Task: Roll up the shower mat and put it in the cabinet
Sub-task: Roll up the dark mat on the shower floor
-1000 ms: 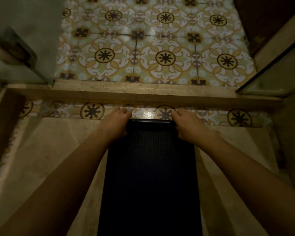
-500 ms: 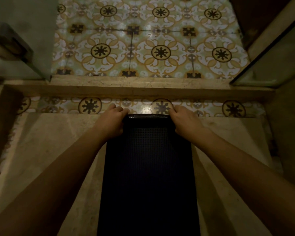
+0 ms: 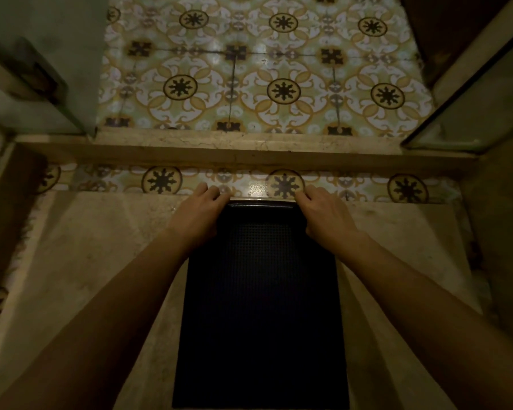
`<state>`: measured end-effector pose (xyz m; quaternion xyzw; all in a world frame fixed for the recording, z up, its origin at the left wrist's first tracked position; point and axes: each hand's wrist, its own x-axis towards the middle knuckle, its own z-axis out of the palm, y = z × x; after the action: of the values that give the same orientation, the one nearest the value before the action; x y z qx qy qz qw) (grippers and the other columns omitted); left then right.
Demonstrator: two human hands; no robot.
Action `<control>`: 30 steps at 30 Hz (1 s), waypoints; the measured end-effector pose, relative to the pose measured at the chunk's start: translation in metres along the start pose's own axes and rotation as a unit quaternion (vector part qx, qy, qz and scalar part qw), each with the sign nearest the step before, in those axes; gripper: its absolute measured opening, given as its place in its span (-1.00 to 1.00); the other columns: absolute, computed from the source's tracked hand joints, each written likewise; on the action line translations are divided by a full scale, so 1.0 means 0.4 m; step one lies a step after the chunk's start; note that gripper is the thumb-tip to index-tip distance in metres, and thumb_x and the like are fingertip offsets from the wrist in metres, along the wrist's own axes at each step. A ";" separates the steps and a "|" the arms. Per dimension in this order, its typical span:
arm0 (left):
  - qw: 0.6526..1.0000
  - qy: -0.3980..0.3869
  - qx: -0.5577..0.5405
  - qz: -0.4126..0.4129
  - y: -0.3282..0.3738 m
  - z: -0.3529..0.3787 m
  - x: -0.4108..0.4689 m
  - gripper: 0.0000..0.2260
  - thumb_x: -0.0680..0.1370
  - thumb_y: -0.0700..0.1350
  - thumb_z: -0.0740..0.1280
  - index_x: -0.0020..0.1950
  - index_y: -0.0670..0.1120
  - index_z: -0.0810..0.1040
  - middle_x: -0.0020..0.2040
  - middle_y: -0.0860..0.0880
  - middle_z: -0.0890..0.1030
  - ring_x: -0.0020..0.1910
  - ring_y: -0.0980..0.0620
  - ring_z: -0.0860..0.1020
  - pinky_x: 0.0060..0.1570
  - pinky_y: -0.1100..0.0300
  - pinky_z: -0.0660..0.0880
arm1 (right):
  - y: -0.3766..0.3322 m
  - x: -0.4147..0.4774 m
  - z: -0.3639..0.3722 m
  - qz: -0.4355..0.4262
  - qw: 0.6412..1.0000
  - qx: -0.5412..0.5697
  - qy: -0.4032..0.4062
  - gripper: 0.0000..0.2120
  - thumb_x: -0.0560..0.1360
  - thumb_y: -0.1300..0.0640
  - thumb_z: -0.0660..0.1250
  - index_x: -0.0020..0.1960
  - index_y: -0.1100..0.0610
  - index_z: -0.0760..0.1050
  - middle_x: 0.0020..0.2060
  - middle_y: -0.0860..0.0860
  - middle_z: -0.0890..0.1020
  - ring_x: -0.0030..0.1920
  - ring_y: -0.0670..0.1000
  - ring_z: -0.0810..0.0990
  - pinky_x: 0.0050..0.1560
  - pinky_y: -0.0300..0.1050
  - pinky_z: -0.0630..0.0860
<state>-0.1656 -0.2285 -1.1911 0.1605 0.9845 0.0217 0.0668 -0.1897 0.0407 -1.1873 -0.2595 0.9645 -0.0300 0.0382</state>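
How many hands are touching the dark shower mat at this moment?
2. The left hand grips the far left corner of the shower mat; the right hand grips the far right corner. Their fingertips are partly hidden behind the mat's far edge.

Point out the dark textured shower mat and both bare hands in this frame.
Dark textured shower mat [image 3: 261, 306], head view: middle of its flat surface.
Left hand [image 3: 197, 216], head view: back of hand, at mat's far left corner.
Right hand [image 3: 328, 216], head view: back of hand, at far right corner.
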 end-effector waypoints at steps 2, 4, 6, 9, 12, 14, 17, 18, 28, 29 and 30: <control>1.000 0.018 -0.003 -0.002 0.006 0.000 0.000 -0.45 0.34 -0.29 0.44 0.32 -0.24 0.43 0.08 -0.19 0.54 0.05 -0.17 0.43 -0.15 0.00 0.48 | -0.007 0.005 -0.004 0.005 1.000 0.007 0.002 -0.64 0.24 0.44 0.38 -0.01 0.25 0.43 -0.10 0.19 0.51 -0.18 0.21 0.48 -0.40 -0.02 0.31; 0.999 0.039 -0.005 -0.001 0.018 -0.001 -0.004 -0.50 0.30 -0.34 0.44 0.24 -0.27 0.49 0.02 -0.22 0.56 -0.01 -0.20 0.47 -0.21 -0.01 0.47 | -0.003 -0.001 -0.001 0.004 1.000 0.016 -0.005 -0.64 0.28 0.42 0.38 0.04 0.24 0.44 -0.06 0.18 0.51 -0.15 0.19 0.49 -0.35 0.01 0.38; 0.999 0.051 -0.013 0.002 0.024 0.002 -0.012 -0.57 0.29 -0.33 0.45 0.15 -0.26 0.52 0.00 -0.21 0.56 -0.04 -0.20 0.47 -0.19 0.01 0.45 | 0.005 -0.014 0.003 -0.006 0.999 0.028 -0.014 -0.61 0.30 0.39 0.39 0.09 0.24 0.45 -0.02 0.17 0.51 -0.10 0.18 0.49 -0.27 0.02 0.44; 0.998 0.041 -0.041 0.008 0.012 0.000 -0.021 -0.64 0.34 -0.22 0.45 0.11 -0.17 0.52 0.07 -0.14 0.55 0.01 -0.12 0.42 -0.07 0.08 0.41 | 0.007 -0.033 0.006 -0.014 0.999 0.043 -0.028 -0.64 0.28 0.40 0.40 0.04 0.24 0.44 -0.05 0.17 0.52 -0.09 0.18 0.48 -0.27 -0.06 0.36; 0.998 0.021 -0.064 0.000 -0.004 -0.010 -0.009 -0.71 0.36 -0.19 0.42 0.07 -0.13 0.52 0.00 -0.11 0.58 0.00 -0.09 0.40 -0.13 0.11 0.35 | 0.006 -0.031 0.005 0.003 0.999 0.044 -0.024 -0.59 0.31 0.35 0.42 0.13 0.22 0.44 -0.05 0.16 0.53 -0.08 0.16 0.49 -0.28 -0.03 0.43; 0.997 0.021 -0.077 -0.005 -0.003 -0.020 0.004 -0.76 0.36 -0.24 0.41 0.00 -0.13 0.50 -0.08 -0.11 0.60 -0.04 -0.10 0.41 -0.21 0.13 0.29 | 0.001 -0.027 0.005 0.012 0.999 0.028 -0.020 -0.62 0.37 0.29 0.41 0.16 0.18 0.46 -0.04 0.11 0.52 -0.06 0.13 0.50 -0.29 -0.01 0.47; 0.996 0.042 -0.073 0.003 0.010 -0.024 0.005 -0.81 0.33 -0.30 0.41 -0.11 -0.16 0.50 -0.16 -0.14 0.58 -0.11 -0.12 0.42 -0.26 0.13 0.26 | -0.006 -0.037 0.014 0.011 0.999 0.032 -0.030 -0.72 0.41 0.32 0.37 0.11 0.21 0.51 -0.05 0.11 0.50 -0.10 0.13 0.50 -0.32 -0.04 0.41; 0.996 0.046 -0.074 0.004 0.012 -0.022 0.000 -0.82 0.32 -0.31 0.42 -0.12 -0.16 0.51 -0.16 -0.15 0.58 -0.12 -0.12 0.43 -0.26 0.13 0.26 | -0.004 -0.042 0.014 0.010 0.998 0.043 -0.035 -0.71 0.41 0.32 0.37 0.13 0.22 0.52 -0.02 0.12 0.51 -0.09 0.14 0.51 -0.30 -0.02 0.44; 0.993 -0.040 -0.107 -0.011 -0.005 -0.047 0.015 -0.80 0.37 -0.21 0.47 -0.19 -0.06 0.46 -0.11 -0.11 0.52 -0.07 -0.10 0.48 -0.21 0.16 0.29 | 0.023 -0.022 -0.031 0.000 0.994 0.081 -0.068 -0.69 0.40 0.29 0.32 0.14 0.14 0.57 -0.06 0.17 0.64 -0.05 0.20 0.58 -0.06 0.05 0.55; 0.994 -0.034 -0.102 -0.006 0.002 -0.045 0.009 -0.80 0.36 -0.23 0.47 -0.21 -0.06 0.45 -0.11 -0.11 0.53 -0.09 -0.10 0.48 -0.21 0.15 0.30 | 0.022 -0.019 -0.035 0.013 0.994 0.077 -0.072 -0.69 0.41 0.28 0.34 0.14 0.14 0.58 -0.06 0.19 0.63 -0.05 0.21 0.58 -0.07 0.03 0.55; 0.995 -0.031 -0.097 -0.003 0.007 -0.042 0.002 -0.83 0.35 -0.24 0.47 -0.20 -0.08 0.49 -0.10 -0.12 0.54 -0.08 -0.09 0.47 -0.20 0.15 0.32 | 0.021 -0.017 -0.038 0.023 0.994 0.071 -0.079 -0.69 0.41 0.25 0.36 0.15 0.13 0.59 -0.05 0.20 0.61 -0.04 0.22 0.57 -0.08 0.01 0.54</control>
<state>-0.1677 -0.2260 -1.1743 0.1505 0.9758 0.1119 0.1124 -0.1893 0.0519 -1.1722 -0.2352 0.9597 -0.0773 0.1332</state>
